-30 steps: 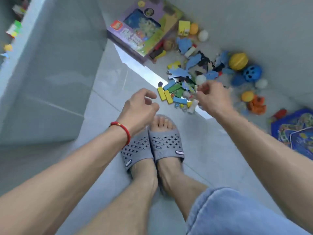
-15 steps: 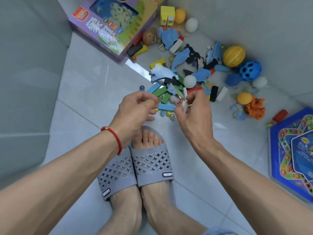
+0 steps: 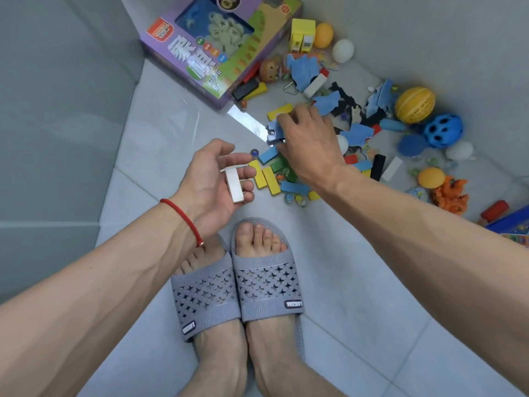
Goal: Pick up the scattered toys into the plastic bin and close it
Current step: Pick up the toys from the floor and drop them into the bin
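Scattered toys lie in the floor corner: coloured wooden blocks (image 3: 266,179), blue foam pieces (image 3: 326,103), a yellow ball (image 3: 415,104), a blue holed ball (image 3: 442,130), an orange octopus toy (image 3: 450,193) and marbles. My left hand (image 3: 214,181) is palm up with a white block (image 3: 234,184) resting across its fingers. My right hand (image 3: 309,141) reaches down into the pile, fingers closing on a light blue foam piece (image 3: 273,133). No plastic bin is in view.
A purple toy box (image 3: 217,47) leans in the far corner. A blue game board (image 3: 512,224) lies at the right edge. Grey walls close the left and far sides. My feet in grey slippers (image 3: 237,285) stand just before the pile.
My hands were together at the pile; now the left hand has drawn back holding the white block, and the right hand has moved forward onto the blue foam piece.
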Motion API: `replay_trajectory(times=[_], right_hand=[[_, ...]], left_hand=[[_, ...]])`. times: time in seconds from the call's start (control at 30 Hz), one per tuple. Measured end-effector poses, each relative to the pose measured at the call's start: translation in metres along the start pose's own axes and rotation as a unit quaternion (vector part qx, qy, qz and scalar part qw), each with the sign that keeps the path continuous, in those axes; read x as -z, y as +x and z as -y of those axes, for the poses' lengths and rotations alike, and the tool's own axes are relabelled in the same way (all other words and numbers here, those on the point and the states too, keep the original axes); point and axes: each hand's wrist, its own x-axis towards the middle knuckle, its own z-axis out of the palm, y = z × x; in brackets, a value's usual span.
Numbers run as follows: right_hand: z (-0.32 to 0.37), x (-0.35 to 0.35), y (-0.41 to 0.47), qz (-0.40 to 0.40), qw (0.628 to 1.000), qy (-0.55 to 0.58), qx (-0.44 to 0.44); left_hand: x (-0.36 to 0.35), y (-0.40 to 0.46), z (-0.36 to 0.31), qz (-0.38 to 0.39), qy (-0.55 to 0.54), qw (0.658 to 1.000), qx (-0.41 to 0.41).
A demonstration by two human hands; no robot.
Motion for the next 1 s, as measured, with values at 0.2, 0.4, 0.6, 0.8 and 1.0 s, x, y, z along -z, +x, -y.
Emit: replay_trajectory(times=[0.2, 0.4, 0.6, 0.8, 1.0], right_hand=[[-0.003, -0.013, 0.009, -0.025, 0.997, 0.034, -0.060], [-0.011, -0.008, 0.006, -0.074, 0.991, 0.074, -0.078], [0.031, 0.048, -0.035, -0.046, 0.931, 0.363, 0.009], [-0.025, 0.035, 0.009, -0.047, 0.972, 0.207, -0.102], [-0.072, 0.016, 0.043, 0.067, 0.997, -0.017, -0.021]], left_hand=[[-0.002, 0.005, 0.000, 0.011, 0.010, 1.000, -0.001], [-0.008, 0.011, -0.003, 0.011, -0.018, 1.000, -0.012], [-0.013, 0.016, -0.003, 0.062, -0.091, 0.993, -0.043], [0.006, 0.021, 0.002, -0.042, -0.066, 0.995, -0.058], [0.033, 0.017, 0.000, -0.074, -0.050, 0.994, -0.060]])
